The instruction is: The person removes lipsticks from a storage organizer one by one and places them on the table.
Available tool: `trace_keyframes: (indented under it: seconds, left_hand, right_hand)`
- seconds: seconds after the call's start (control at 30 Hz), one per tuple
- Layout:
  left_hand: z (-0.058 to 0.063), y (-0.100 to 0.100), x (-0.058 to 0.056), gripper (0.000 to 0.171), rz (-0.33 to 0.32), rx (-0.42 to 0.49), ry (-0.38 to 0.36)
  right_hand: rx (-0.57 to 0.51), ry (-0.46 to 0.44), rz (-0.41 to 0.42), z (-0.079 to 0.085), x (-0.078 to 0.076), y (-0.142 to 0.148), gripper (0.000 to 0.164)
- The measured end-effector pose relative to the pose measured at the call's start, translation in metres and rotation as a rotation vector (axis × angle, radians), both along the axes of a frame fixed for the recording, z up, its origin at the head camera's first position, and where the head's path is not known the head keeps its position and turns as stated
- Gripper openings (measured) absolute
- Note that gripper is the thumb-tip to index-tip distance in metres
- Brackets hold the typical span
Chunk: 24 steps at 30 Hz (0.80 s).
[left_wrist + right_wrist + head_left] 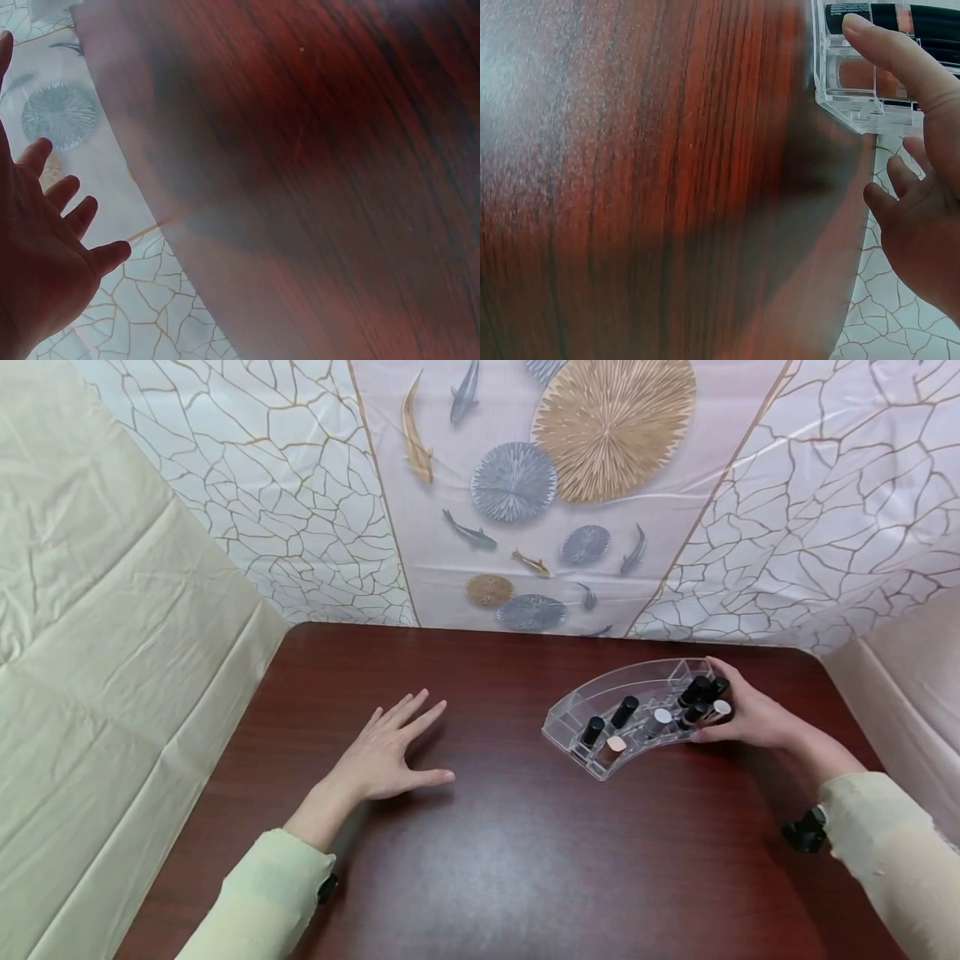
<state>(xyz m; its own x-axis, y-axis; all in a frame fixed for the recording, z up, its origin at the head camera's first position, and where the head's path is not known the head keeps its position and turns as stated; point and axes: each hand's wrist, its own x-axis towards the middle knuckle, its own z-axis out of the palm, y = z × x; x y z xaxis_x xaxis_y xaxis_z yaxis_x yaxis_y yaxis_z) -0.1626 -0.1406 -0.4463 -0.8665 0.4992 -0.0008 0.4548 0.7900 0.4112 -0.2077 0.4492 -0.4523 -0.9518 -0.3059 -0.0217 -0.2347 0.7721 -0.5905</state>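
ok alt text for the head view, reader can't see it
A person's right grip holds one end of a clear curved organizer of small containers with black, white and beige caps, at a dark reddish table. The left grip, fingers spread, holds nothing.

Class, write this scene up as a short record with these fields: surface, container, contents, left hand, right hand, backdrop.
surface: red-brown, wood-grained table
container: clear curved organizer, right of the table's middle
contents: capped tubes, upright or leaning; caps black or pale
left hand: fingers spread, holding nothing
right hand: grips the organizer's right end
backdrop: cloth patterned with fish and crack-like lines
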Motion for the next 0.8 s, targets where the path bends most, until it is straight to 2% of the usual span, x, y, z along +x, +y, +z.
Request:
trace_keyframes:
  seconds: [0.5, 0.8]
  left_hand:
    - [-0.004, -0.001, 0.0, 0.102, -0.005, 0.012, 0.024]
    - [-0.003, -0.004, 0.001, 0.102, -0.002, 0.013, 0.024]
  right_hand:
    - [-0.048, 0.074, 0.005, -0.009, 0.002, -0.02, 0.128]
    - [-0.08, 0.101, -0.017, -0.014, 0.008, -0.043, 0.132]
